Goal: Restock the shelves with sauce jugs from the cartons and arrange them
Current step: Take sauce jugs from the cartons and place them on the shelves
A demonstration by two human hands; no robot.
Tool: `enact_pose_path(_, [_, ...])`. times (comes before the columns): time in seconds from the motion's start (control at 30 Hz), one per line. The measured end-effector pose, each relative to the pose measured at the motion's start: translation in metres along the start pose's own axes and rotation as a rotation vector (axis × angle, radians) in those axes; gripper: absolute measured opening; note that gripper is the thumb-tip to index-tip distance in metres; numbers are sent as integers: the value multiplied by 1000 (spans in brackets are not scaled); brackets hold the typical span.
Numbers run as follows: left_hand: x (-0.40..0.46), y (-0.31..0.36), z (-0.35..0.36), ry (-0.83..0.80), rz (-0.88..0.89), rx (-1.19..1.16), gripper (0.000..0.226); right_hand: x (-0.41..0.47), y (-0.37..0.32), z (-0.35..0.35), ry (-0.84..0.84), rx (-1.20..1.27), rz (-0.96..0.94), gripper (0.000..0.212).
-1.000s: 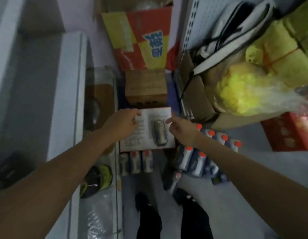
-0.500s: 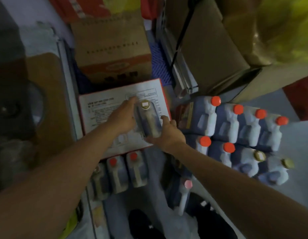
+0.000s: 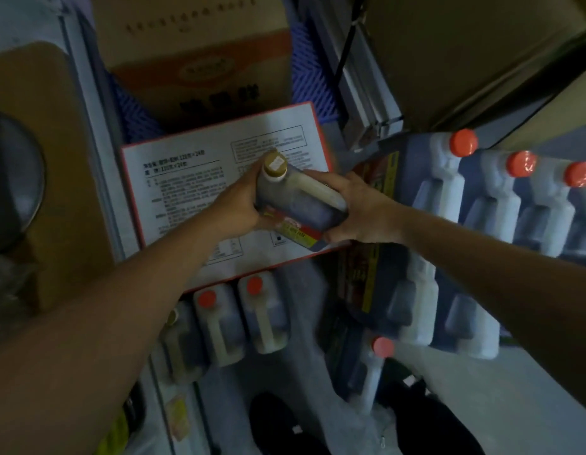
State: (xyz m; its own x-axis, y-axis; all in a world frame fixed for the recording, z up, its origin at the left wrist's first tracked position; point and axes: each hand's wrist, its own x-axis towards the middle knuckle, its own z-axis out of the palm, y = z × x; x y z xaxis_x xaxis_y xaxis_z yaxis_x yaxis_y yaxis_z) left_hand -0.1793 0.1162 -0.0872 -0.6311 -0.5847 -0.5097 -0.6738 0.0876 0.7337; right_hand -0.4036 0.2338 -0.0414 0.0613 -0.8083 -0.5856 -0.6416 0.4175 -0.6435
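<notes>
**Dark sauce jug lifted over a printed carton**

Dark sauce fills the jug that a person holds in both hands above a white carton with a red edge and black print on its top. The left hand wraps the jug's near-left side, fingers curled under and around its body. The right hand clasps the opposite side, thumb lying along the pale moulded handle and fingers folded beneath the red and yellow label at the base. The jug lies tilted, its mustard-coloured cap pointing away from the camera and carrying a small pale sticker.

Behind the white carton stands a brown cardboard box with an orange band and an oval mark, set against a blue ribbed surface. To the right, rows of translucent jugs with orange-red caps lie packed side by side, dark liquid showing through them. Nearer the camera, three more jugs stand close together just below the carton's front edge; two show red caps, while the cap of the leftmost is partly hidden by the left forearm. Another red-capped jug sits lower right. The person's dark shoes show on the pale floor at the bottom of the view.
</notes>
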Motion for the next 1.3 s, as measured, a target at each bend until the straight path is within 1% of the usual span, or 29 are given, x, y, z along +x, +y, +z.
enact_pose_path(0.03, [3, 2, -3, 7, -4, -24, 99, 0, 1, 3, 14, 24, -18, 117])
enact_pose_path(0.1, [12, 5, -11, -15, -1, 35, 96, -3, 6, 15, 91, 69, -31, 111])
enact_pose_path(0.2, [4, 8, -8, 2, -50, -26, 78, -14, 11, 39, 300, 76, 36, 103])
enact_pose_path(0.27, [-14, 8, 2, 64, -46, -22, 87, -20, 11, 48, 372, 104, 39, 97])
enact_pose_path(0.33, [-38, 12, 11, 116, -37, -71, 87, -28, 8, 42, 344, 128, 12, 84])
enact_pose_path(0.4, [-62, 19, 12, 152, 5, -78, 79, -40, -2, 27, 268, 144, -33, 78])
enact_pose_path(0.47, [-88, 36, 0, 198, 13, -87, 74, -57, -22, 8, 221, 146, -92, 77])
enact_pose_path(0.53, [-113, 61, -20, 255, 28, -106, 77, -77, -51, -17, 189, 181, -147, 80])
enact_pose_path(0.63, [-157, 121, -69, 343, 70, -129, 81, -107, -117, -68, 190, 239, -233, 88])
enact_pose_path(0.67, [-172, 144, -88, 381, 89, -129, 83, -114, -142, -87, 197, 218, -282, 90])
enact_pose_path(0.73, [-206, 200, -129, 486, 146, -127, 85, -127, -197, -127, 219, 161, -398, 88])
enact_pose_path(0.77, [-225, 230, -153, 546, 175, -132, 85, -138, -228, -149, 203, 193, -454, 83])
enact_pose_path(0.8, [-248, 262, -178, 598, 195, -137, 88, -150, -262, -170, 185, 203, -517, 79])
enact_pose_path(0.83, [-272, 297, -203, 647, 221, -129, 94, -164, -299, -193, 204, 179, -572, 79])
enact_pose_path(0.9, [-324, 361, -249, 754, 255, -102, 108, -198, -371, -236, 264, 70, -721, 88])
enact_pose_path(0.93, [-355, 392, -271, 820, 247, -76, 110, -219, -409, -257, 261, 40, -807, 90])
enact_pose_path(1.03, [-446, 472, -326, 993, 248, -29, 99, -281, -510, -313, 251, -34, -1014, 93])
enact_pose_path(1.13, [-553, 551, -365, 1161, 220, 52, 84, -367, -613, -356, 186, -53, -1190, 92])
enact_pose_path(1.2, [-619, 597, -378, 1262, 222, 101, 76, -422, -670, -374, 181, -76, -1299, 90])
enact_pose_path(1.3, [-719, 656, -380, 1452, 222, 143, 74, -508, -743, -382, 160, -48, -1470, 89])
